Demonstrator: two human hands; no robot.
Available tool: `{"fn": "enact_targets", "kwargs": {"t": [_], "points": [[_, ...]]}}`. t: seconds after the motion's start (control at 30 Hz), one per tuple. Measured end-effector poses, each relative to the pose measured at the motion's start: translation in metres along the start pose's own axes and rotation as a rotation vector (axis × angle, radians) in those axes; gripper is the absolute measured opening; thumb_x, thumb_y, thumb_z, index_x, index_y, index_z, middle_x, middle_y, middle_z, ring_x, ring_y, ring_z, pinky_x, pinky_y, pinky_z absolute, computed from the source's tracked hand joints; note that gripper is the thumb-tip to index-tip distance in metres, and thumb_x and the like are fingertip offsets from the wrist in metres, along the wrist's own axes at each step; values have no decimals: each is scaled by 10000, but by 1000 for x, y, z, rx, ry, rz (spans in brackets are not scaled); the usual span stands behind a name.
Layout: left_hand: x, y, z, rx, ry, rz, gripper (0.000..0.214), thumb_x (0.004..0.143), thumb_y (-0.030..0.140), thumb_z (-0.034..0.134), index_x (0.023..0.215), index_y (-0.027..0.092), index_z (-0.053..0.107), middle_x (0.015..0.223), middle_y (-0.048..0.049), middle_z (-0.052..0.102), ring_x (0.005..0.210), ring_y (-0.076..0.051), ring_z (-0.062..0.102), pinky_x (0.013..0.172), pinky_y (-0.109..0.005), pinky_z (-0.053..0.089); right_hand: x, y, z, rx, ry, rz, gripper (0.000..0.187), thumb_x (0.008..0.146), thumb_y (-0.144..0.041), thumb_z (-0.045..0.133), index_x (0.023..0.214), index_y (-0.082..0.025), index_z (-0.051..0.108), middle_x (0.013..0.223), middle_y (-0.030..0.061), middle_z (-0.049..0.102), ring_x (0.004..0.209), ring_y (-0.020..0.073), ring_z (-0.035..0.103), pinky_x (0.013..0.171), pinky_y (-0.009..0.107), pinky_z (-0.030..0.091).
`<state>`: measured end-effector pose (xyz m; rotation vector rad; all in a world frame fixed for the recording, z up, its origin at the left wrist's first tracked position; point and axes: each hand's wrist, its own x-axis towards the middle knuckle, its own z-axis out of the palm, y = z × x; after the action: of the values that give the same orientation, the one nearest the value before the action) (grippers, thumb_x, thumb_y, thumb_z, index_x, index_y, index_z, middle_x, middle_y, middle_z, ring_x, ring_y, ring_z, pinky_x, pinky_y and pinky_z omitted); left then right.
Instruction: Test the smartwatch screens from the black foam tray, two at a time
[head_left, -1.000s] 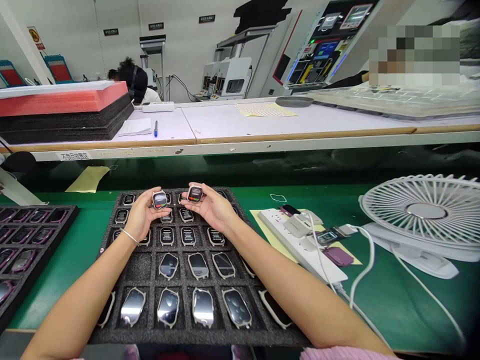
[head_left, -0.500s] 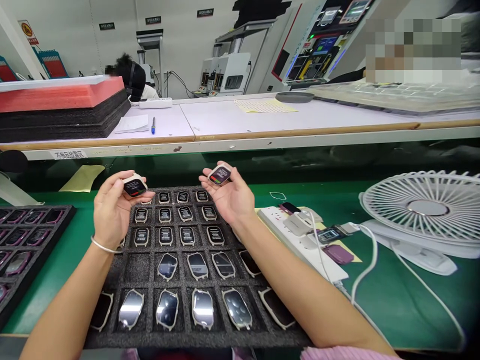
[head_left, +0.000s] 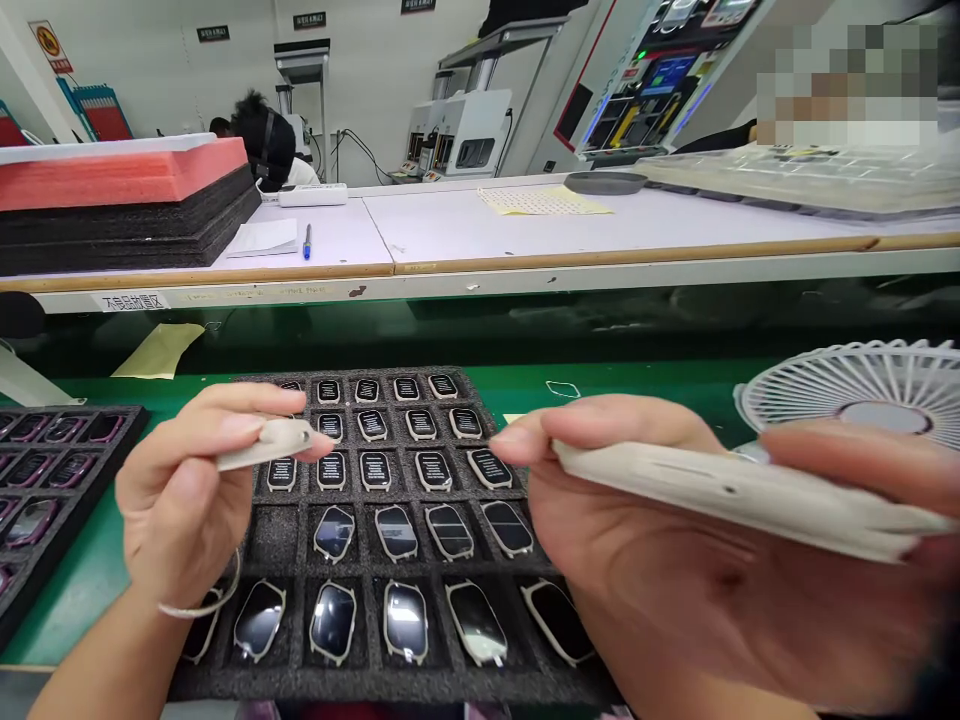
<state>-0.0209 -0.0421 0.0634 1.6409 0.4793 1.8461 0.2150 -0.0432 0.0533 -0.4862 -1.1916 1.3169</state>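
My left hand (head_left: 184,490) pinches a beige smartwatch body (head_left: 264,443) edge-on, raised above the left side of a black foam tray (head_left: 285,540). Close to the camera, my right hand (head_left: 697,560) grips a second beige smartwatch body (head_left: 735,490) by its edges, its side with a small hole facing me. The tray's pockets hold several watch bodies; those in the far rows (head_left: 375,430) have lit screens, the near rows (head_left: 397,620) are dark and glossy.
A second foam tray (head_left: 52,470) of watch bodies lies at the left on the green mat. A white desk fan (head_left: 855,390) stands at the right. Behind runs a white shelf (head_left: 525,240) with stacked foam (head_left: 120,210), papers and a pen. Someone sits beyond it.
Both hands lifted their watch bodies off the far rows and drew them toward the camera, tilting them edge-on. The right hand now fills the lower right and hides the power strip.
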Motion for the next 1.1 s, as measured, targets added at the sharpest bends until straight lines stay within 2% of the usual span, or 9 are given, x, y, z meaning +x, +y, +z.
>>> {"fn": "enact_targets", "kwargs": {"t": [0.1, 0.17, 0.23, 0.33, 0.37, 0.43, 0.53, 0.77, 1.1], "points": [[4, -16, 1, -3, 77, -222, 207, 935, 314, 582, 1000, 221, 755, 1062, -71, 745, 773, -217, 744, 679, -384, 656, 15, 12, 6, 92, 24, -134, 273, 876, -555, 647, 1020, -326, 688, 1023, 28, 769, 925, 264, 738, 921, 489, 553], [7, -33, 0, -7, 138, -499, 240, 912, 362, 612, 1015, 180, 729, 982, -75, 749, 692, -199, 738, 627, -347, 640, 35, 31, 5, 137, 13, 47, 252, 927, -474, 607, 1052, -267, 676, 1003, 53, 772, 862, 238, 748, 863, 442, 574], [9, -51, -1, -29, 165, -731, 325, 886, 384, 622, 1100, 147, 684, 916, -75, 734, 644, -196, 730, 589, -321, 615, 54, 52, 0, 193, 23, 336, 306, 966, -463, 534, 1086, -205, 647, 967, 94, 772, 808, 227, 755, 818, 413, 584], [8, -72, -4, -54, 175, -876, 440, 805, 291, 665, 1210, 132, 604, 912, -58, 706, 645, -173, 717, 601, -284, 580, 70, 80, -12, 224, 46, 572, 223, 958, -329, 546, 1118, -180, 587, 959, 118, 772, 766, 219, 761, 776, 382, 586], [7, -77, -4, -52, 169, -886, 494, 761, 237, 687, 1234, 141, 583, 945, -52, 699, 658, -158, 712, 614, -267, 568, 72, 85, -15, 218, 39, 593, 216, 926, -255, 574, 1130, -182, 569, 968, 118, 772, 766, 217, 763, 771, 374, 585], [3, -83, -4, -32, 144, -883, 613, 670, 140, 711, 1262, 172, 555, 1045, -45, 679, 681, -128, 700, 625, -234, 541, 72, 91, -20, 199, 5, 589, 350, 826, -106, 611, 1159, -191, 542, 988, 107, 773, 776, 217, 767, 771, 361, 585], [-1, -87, -4, 11, 103, -843, 683, 618, 91, 712, 1270, 201, 542, 1150, -46, 647, 674, -93, 676, 618, -213, 514, 68, 91, -22, 175, -57, 560, 531, 715, -4, 607, 1200, -203, 521, 1010, 79, 771, 798, 212, 772, 781, 340, 586], [-5, -91, -4, 57, 48, -755, 589, 677, 170, 748, 1231, 176, 548, 1048, -39, 669, 617, -68, 635, 578, -196, 503, 65, 89, -21, 149, -171, 506, 518, 758, -57, 683, 1222, -214, 518, 978, 42, 765, 804, 171, 765, 792, 298, 584], [-6, -88, -2, -4, 9, -738, 708, 683, 137, 698, 1349, 169, 460, 1119, -87, 694, 684, -120, 706, 669, -257, 588, 69, 91, -26, 162, -131, 494, 540, 660, -25, 655, 1157, -209, 554, 965, 38, 773, 774, 170, 763, 761, 290, 587]]}}
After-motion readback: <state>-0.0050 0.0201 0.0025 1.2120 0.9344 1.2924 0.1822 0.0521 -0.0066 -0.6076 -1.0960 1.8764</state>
